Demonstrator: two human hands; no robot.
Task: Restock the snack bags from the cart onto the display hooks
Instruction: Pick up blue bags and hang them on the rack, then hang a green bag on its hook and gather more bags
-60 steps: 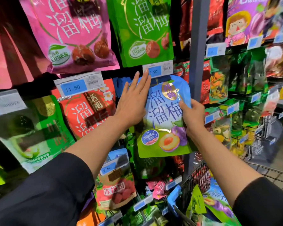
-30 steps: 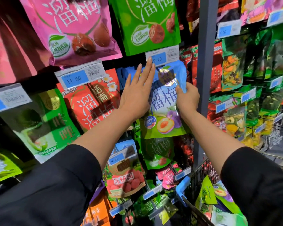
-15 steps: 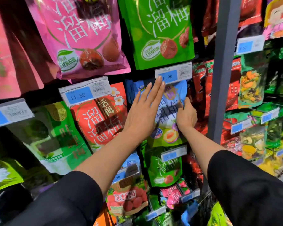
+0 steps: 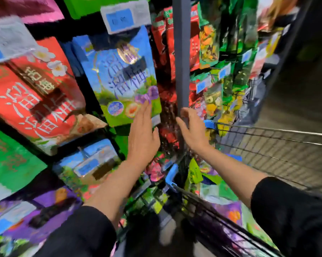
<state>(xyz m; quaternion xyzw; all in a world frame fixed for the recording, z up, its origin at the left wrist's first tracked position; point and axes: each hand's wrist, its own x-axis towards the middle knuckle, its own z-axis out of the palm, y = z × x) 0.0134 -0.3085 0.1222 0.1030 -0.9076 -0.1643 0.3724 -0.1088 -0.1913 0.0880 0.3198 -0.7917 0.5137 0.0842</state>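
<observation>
1. On the display rack, just under a blue price tag [image 4: 122, 16], hangs the blue snack bag [image 4: 119, 71] with a green lower part, tilted a little and blurred by camera motion.
2. Below that bag's bottom edge is the left hand [image 4: 142, 134], fingers straight and together, fingertips [image 4: 147, 106] overlapping the bag's lower right corner; whether they touch it cannot be told. It grips nothing.
3. Just to the right, the right hand [image 4: 192, 128] is spread and relaxed, holding nothing, in front of the grey upright post [image 4: 181, 52] and apart from the blue bag.
4. Left of the blue bag hangs a red bag [image 4: 34, 97] with white lettering; lower down are a green bag [image 4: 10, 164] and a purple bag [image 4: 45, 216].
5. Right of the post hang more green and yellow packets [image 4: 228, 75], too blurred to read.
6. At lower right stands the wire cart [image 4: 267, 145], with green and purple bags [image 4: 223, 201] lying inside, beneath the right forearm.
</observation>
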